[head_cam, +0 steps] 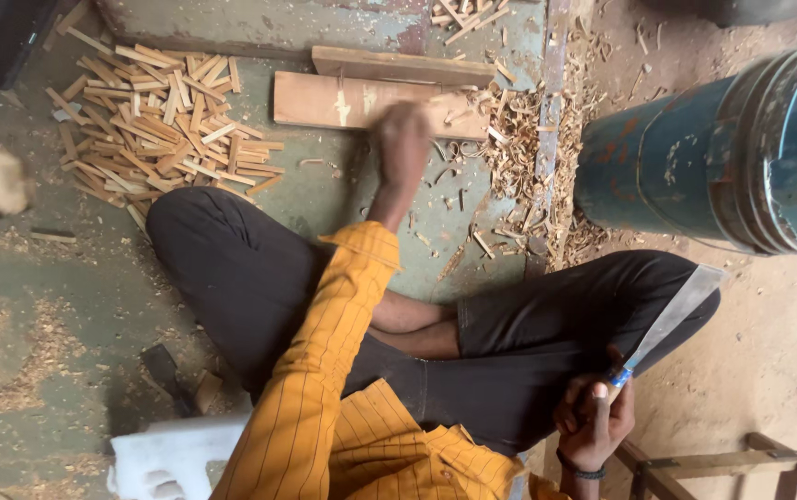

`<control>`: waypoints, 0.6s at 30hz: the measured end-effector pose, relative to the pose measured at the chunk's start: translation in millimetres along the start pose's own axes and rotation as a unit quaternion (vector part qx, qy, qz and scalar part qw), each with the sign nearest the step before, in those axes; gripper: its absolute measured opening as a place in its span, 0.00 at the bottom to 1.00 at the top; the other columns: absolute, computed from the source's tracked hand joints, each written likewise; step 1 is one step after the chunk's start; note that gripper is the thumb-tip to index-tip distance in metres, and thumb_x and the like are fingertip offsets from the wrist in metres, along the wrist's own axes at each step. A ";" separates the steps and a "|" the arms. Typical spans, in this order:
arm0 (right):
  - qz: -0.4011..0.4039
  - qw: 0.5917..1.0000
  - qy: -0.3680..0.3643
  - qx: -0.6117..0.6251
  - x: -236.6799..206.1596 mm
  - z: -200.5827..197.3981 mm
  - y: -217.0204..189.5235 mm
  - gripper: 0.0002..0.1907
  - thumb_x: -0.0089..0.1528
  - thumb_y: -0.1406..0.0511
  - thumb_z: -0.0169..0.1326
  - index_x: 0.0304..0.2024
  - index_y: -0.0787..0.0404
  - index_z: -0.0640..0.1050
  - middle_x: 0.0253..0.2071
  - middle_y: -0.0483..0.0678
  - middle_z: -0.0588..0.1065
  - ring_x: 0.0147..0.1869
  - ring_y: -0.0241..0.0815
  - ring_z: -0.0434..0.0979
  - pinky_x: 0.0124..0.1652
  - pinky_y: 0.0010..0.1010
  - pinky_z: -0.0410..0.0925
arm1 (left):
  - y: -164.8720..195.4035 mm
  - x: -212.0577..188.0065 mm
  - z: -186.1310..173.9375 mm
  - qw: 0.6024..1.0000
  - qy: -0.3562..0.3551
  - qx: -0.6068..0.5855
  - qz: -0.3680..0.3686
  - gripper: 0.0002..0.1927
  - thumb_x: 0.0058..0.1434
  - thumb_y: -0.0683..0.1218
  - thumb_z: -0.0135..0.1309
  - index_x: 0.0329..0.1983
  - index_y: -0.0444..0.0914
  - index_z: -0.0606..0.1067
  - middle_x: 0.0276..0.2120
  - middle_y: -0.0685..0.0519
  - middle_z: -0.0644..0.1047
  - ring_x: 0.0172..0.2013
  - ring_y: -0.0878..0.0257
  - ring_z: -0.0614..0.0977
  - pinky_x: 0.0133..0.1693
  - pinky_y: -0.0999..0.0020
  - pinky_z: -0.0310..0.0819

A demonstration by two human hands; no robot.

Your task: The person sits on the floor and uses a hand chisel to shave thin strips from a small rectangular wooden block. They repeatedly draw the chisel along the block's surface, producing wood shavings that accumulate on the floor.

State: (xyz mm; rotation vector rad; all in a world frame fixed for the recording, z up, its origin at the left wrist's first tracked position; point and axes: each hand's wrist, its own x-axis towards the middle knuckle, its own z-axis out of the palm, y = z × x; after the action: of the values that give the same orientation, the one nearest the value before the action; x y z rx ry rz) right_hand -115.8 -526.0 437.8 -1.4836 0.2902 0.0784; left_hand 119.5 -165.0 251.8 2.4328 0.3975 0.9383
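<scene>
On the workshop floor (352, 199), the seated person's left hand (402, 146), blurred, reached to the wooden board (324, 100); its grip could not be told. The right hand (593, 421) was clamped on a broad blade (676, 315). Cut sticks (162, 116) lay left, a blue drum (722, 153) right.
</scene>
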 end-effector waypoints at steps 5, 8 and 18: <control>0.000 1.000 0.008 -0.003 -0.8 -1.1 0.8 0.30 0.70 0.62 0.45 0.73 0.64 0.60 0.26 0.48 0.68 0.15 0.27 0.54 0.15 0.19 0.51 | 31.8 -21.1 1.3 0.980 -0.065 -0.189 0.019 0.03 0.61 0.39 0.60 0.35 0.35 0.77 0.33 0.48 0.78 0.35 0.56 0.80 0.38 0.64 0.78; -0.006 1.000 0.018 0.000 -2.9 -1.2 4.5 0.30 0.71 0.63 0.45 0.74 0.64 0.61 0.26 0.48 0.67 0.16 0.27 0.54 0.16 0.19 0.51 | 16.7 -25.7 -21.1 0.987 0.006 -0.156 -0.039 0.03 0.61 0.38 0.61 0.35 0.36 0.77 0.33 0.49 0.79 0.34 0.56 0.80 0.37 0.64 0.77; -0.002 1.000 0.007 0.000 -1.3 0.6 1.5 0.29 0.70 0.63 0.45 0.74 0.63 0.61 0.25 0.48 0.67 0.15 0.27 0.54 0.15 0.18 0.50 | 12.5 -17.3 -31.8 0.971 -0.130 -0.155 0.129 0.06 0.56 0.34 0.59 0.35 0.36 0.77 0.34 0.50 0.77 0.39 0.53 0.80 0.40 0.63 0.77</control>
State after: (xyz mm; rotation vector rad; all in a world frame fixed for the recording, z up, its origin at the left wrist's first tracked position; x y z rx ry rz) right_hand -117.3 -525.1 436.7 -1.4841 0.2979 0.0653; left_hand 86.3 -172.0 269.6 2.3058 -0.1522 0.7047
